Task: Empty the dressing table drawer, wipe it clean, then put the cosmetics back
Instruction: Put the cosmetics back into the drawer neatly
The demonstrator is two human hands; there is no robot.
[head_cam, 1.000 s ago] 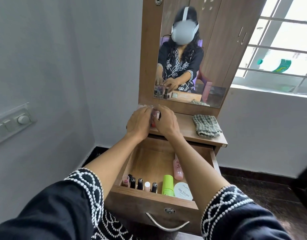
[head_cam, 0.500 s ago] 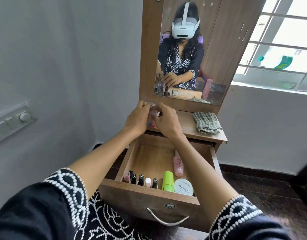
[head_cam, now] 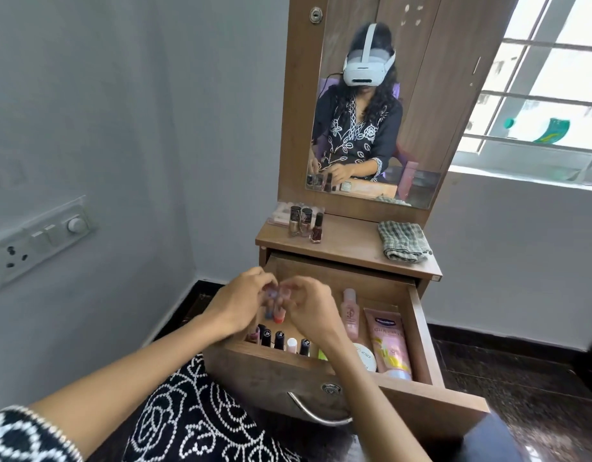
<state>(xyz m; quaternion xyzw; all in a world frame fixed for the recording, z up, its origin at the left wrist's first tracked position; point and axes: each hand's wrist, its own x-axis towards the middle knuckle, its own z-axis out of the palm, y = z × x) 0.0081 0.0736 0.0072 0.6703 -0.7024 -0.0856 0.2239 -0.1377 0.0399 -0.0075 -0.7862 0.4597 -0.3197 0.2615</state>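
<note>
Both hands dropped from the table top into the drawer (head_cam: 421,331); left hand (head_cam: 239,305) and right hand (head_cam: 309,306) pinched small nail polish bottles (head_cam: 276,310) together above the drawer's front row; three bottles (head_cam: 304,223) stood on the table (head_cam: 351,243); risk: crowded multi-bottle grip could slip, dropping glass.

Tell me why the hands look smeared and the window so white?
Head view: both hands, left and right, and the small bottles they hold are motion-blurred; the window is overexposed by daylight; the wide lens bends the wall socket at the edge.
</note>
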